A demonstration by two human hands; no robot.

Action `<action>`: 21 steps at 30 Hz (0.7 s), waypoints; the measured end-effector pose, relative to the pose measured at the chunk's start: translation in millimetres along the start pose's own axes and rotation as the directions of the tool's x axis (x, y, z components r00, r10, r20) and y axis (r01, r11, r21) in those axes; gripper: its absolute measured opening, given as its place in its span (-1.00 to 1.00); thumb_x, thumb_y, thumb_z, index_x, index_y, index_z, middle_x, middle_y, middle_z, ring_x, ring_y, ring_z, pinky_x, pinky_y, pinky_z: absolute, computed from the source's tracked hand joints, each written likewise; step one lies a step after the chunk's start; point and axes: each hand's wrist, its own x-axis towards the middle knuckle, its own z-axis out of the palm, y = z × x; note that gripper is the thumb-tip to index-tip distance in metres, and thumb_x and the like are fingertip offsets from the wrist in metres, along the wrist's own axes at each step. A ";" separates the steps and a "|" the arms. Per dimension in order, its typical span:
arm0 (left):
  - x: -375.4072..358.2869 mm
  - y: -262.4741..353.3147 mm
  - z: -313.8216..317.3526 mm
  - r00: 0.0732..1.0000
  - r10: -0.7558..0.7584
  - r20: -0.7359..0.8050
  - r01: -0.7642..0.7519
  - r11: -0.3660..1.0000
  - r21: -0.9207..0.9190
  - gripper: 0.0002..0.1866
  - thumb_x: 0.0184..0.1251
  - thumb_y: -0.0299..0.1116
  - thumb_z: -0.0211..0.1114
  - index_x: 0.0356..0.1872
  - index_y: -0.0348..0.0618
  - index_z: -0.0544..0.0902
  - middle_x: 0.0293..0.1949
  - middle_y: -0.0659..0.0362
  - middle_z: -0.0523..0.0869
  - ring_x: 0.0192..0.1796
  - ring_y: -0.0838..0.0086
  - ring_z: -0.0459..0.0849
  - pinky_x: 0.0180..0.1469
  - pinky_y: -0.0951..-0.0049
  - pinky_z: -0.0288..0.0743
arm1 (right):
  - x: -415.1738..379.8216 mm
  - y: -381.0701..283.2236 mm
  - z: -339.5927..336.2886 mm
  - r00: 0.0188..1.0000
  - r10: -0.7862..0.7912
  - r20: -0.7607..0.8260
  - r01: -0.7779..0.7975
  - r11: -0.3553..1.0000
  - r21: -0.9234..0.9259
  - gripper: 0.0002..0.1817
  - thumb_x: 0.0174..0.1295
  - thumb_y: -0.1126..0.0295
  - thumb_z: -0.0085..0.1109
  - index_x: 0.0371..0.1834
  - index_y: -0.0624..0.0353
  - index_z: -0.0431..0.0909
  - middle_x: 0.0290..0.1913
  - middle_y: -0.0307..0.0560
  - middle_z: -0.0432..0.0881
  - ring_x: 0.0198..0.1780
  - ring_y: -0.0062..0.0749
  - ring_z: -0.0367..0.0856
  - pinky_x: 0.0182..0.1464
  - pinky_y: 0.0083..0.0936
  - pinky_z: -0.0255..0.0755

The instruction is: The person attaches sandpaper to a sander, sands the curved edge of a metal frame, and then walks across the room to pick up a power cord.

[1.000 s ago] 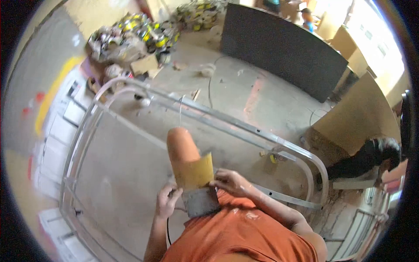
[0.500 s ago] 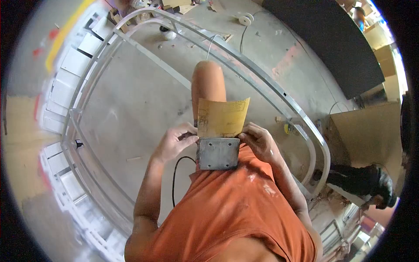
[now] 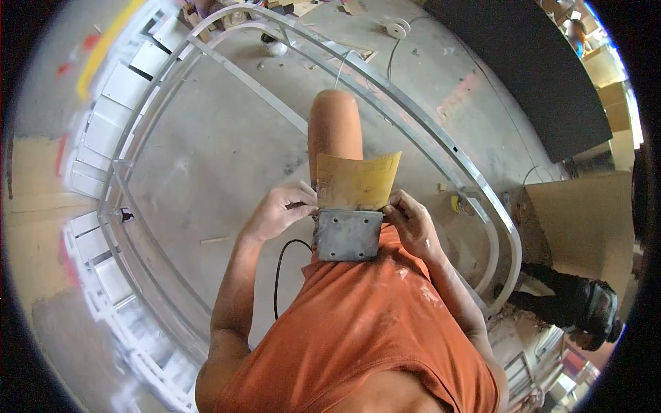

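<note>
A yellow sandpaper sheet (image 3: 356,181) stands up from the far edge of a grey sander base plate (image 3: 347,235) turned face up against my orange shirt. My left hand (image 3: 281,208) pinches the sheet's left lower corner at the plate's edge. My right hand (image 3: 411,221) grips the right lower corner and the plate's side. A black cord (image 3: 278,275) hangs down from the tool on the left. My orange-clad knee (image 3: 334,127) sticks out beyond the sheet.
A curved aluminium frame (image 3: 441,141) lies on the concrete floor around me. White panels (image 3: 103,131) lie at the left, a dark board (image 3: 537,76) at the upper right, a cardboard box (image 3: 585,213) and a dark shoe (image 3: 585,303) at the right.
The view tilted down from the room to my lap. The sandpaper and plate moved from low centre to mid frame, and both hands closed in on the sheet's lower corners.
</note>
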 end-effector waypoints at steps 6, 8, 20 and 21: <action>-1.6 -6.3 3.8 0.996 -0.089 -0.032 0.083 0.984 -0.155 -0.91 0.33 -0.69 0.26 -0.21 -0.40 0.70 -0.18 0.17 0.67 -0.12 0.51 0.66 -0.03 0.48 0.58 | 4.3 -7.8 -6.1 0.994 -0.077 0.073 0.079 0.996 -0.029 -0.88 0.44 0.50 0.15 -0.20 0.38 0.57 -0.24 0.02 0.60 -0.23 -0.30 0.66 -0.14 -0.38 0.54; 0.8 -9.2 3.2 0.998 -0.050 -0.024 0.047 0.991 -0.128 -0.90 0.33 -0.70 0.26 -0.20 -0.40 0.69 -0.19 0.17 0.66 -0.12 0.50 0.66 -0.03 0.48 0.58 | 6.8 -7.7 -11.3 0.991 -0.092 0.099 0.093 0.996 -0.010 -0.88 0.43 0.51 0.15 -0.19 0.38 0.58 -0.22 0.03 0.60 -0.21 -0.31 0.67 -0.13 -0.39 0.54; 1.8 -2.3 8.1 0.989 0.123 -0.082 -0.116 0.989 0.091 -0.93 0.24 -0.67 0.25 -0.29 -0.33 0.64 -0.28 0.18 0.64 -0.24 0.50 0.61 -0.18 0.48 0.48 | 4.1 2.0 -18.9 0.989 -0.094 0.118 0.114 0.978 -0.176 -0.83 0.32 0.44 0.30 -0.15 0.34 0.70 -0.09 0.00 0.67 -0.08 -0.27 0.70 -0.02 -0.42 0.55; 2.2 -1.4 8.1 0.986 0.145 -0.086 -0.133 0.983 0.125 -0.95 0.24 -0.64 0.27 -0.31 -0.31 0.63 -0.32 0.20 0.63 -0.26 0.52 0.59 -0.22 0.49 0.45 | 5.5 1.7 -19.9 0.990 -0.045 0.136 0.064 0.989 -0.136 -0.83 0.31 0.47 0.31 -0.11 0.32 0.73 -0.08 -0.05 0.67 -0.06 -0.34 0.67 0.02 -0.45 0.52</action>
